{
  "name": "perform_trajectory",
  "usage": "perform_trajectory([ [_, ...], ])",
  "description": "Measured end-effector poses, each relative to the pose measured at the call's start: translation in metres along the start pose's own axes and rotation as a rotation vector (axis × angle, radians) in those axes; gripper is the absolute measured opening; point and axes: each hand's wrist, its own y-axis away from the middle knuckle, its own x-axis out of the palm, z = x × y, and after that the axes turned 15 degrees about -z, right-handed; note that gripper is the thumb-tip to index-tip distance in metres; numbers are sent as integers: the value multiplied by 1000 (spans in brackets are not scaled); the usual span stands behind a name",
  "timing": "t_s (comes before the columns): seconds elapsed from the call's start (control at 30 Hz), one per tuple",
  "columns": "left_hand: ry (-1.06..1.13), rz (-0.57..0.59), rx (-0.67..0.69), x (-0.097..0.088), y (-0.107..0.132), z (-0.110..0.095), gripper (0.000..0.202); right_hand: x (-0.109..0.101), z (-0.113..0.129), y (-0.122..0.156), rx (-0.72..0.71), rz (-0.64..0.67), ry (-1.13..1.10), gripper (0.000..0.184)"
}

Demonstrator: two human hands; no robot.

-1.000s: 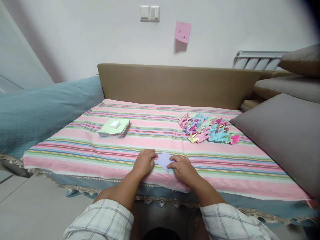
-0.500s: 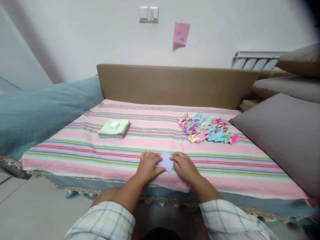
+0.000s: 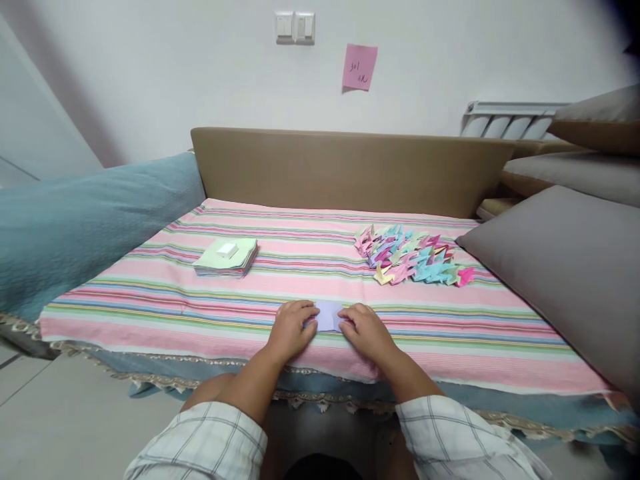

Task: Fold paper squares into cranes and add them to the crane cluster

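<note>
A small lavender paper square (image 3: 329, 315) lies on the striped cloth (image 3: 300, 273) near its front edge. My left hand (image 3: 291, 327) presses on the paper's left side with curled fingers. On the paper's right side my right hand (image 3: 367, 328) pinches and holds it down. Both hands touch the paper and nearly meet over it. Farther back on the right lies a heap of several folded paper cranes (image 3: 407, 261) in many colours. At the back left sits a stack of paper squares (image 3: 226, 259) with a small white block on top.
A teal blanket (image 3: 85, 220) rises on the left. Grey cushions (image 3: 565, 267) crowd the right side. A tan headboard (image 3: 350, 170) runs behind the cloth. A pink note (image 3: 359, 67) and wall switches (image 3: 295, 27) hang on the wall.
The paper was turned from a diamond to lie square, and both hands closed in over it from either side.
</note>
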Motion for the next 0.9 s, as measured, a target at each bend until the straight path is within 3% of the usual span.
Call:
perform_trajectory([
  [0.13,-6,20,25,-2,2,-5,29,7,-4,-2,-63,-22,-5,28],
  [0.27,-7,37,49,-2,3,-4,48,9,-6,-6,-39,23,-12,25],
  [0.9,70,4,-39,-2,0,4,31,10,-8,-6,-51,-8,-69,24],
])
